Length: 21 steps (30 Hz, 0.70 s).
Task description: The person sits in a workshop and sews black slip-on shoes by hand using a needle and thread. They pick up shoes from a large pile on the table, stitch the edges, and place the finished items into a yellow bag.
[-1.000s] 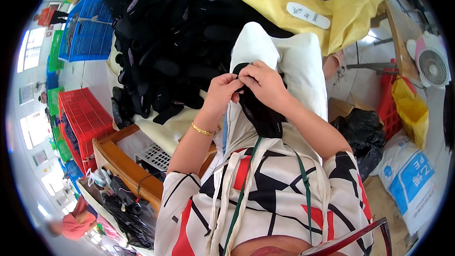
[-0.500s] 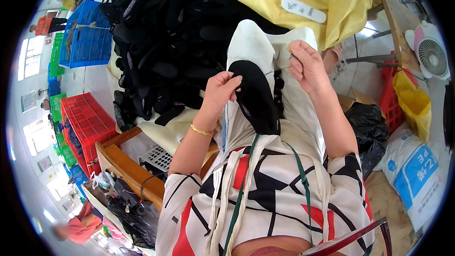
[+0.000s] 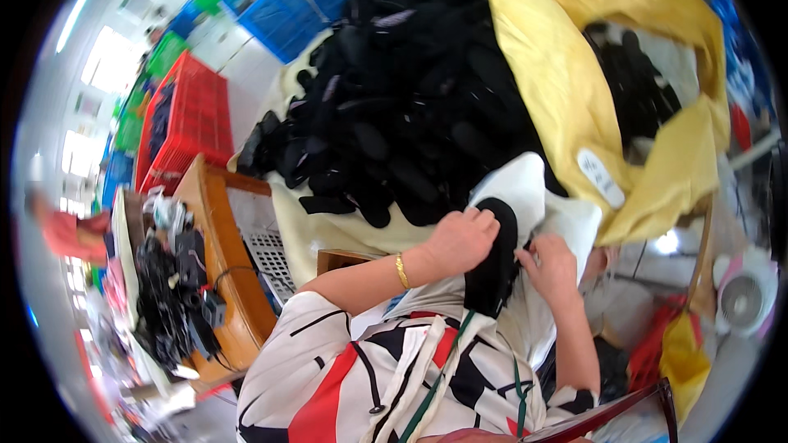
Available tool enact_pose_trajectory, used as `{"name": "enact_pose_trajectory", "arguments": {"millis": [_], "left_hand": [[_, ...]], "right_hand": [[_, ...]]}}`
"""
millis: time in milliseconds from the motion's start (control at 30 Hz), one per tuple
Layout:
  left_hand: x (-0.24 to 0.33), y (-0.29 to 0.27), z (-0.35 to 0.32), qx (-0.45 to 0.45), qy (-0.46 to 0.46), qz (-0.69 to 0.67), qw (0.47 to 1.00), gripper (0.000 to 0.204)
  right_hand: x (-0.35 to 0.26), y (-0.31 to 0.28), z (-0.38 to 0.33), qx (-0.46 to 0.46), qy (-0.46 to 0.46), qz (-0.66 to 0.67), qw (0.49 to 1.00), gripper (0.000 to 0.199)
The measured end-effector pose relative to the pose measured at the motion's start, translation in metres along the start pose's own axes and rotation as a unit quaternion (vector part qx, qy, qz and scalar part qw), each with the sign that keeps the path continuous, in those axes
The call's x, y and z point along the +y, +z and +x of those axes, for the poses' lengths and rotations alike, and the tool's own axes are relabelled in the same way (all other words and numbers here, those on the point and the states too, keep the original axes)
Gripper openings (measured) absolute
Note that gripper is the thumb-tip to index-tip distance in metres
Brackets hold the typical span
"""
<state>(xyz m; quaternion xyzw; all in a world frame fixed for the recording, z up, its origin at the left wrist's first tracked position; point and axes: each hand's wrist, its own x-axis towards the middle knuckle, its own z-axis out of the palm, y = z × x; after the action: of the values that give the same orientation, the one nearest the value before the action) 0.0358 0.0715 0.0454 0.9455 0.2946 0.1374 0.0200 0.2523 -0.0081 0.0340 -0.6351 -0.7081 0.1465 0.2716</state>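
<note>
Upright on my lap, over a white cloth (image 3: 525, 179), stands a black slipper (image 3: 495, 275) with a rounded top end. My left hand (image 3: 461, 239) grips its upper left edge, fingers curled over the rim. Close to the slipper's right edge is my right hand (image 3: 552, 267), thumb and fingertips drawn together. Whatever lies between those fingertips is too small to make out. Beyond my knees spreads a big heap of similar black slippers (image 3: 402, 107).
A yellow sack (image 3: 550, 57) with a white sole-shaped piece (image 3: 601, 178) lies right of the heap. Blue crate (image 3: 287, 0) and red crate (image 3: 205, 115) stand far left. Nearer are a wooden table (image 3: 234, 279) and white basket (image 3: 269, 261). A fan (image 3: 745, 299) stands right.
The whole view has swung, so the heap sits further right. My right hand, earlier pulling a thread out from the slipper, is now close beside it. My left hand reaches further over the slipper.
</note>
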Motion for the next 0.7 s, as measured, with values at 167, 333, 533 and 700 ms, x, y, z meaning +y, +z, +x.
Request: {"name": "enact_pose_trajectory", "arguments": {"millis": [167,333,533,700], "left_hand": [[-0.002,0.003,-0.014,0.025,-0.007,0.041,0.999,0.018],[-0.016,-0.006,-0.006,0.065,0.049,0.046,0.996,0.018],[-0.02,-0.018,0.034,0.047,0.101,-0.056,0.992,0.029],[-0.01,0.002,0.035,-0.016,0.094,-0.206,0.974,0.028]], "right_hand": [[-0.024,0.007,0.006,0.0,0.027,0.097,0.995,0.032],[-0.049,-0.007,-0.005,-0.027,0.113,0.298,0.948,0.03],[-0.054,-0.03,-0.022,0.033,0.065,0.156,0.985,0.027],[-0.026,-0.032,-0.046,0.075,-0.024,-0.151,0.985,0.023]]}}
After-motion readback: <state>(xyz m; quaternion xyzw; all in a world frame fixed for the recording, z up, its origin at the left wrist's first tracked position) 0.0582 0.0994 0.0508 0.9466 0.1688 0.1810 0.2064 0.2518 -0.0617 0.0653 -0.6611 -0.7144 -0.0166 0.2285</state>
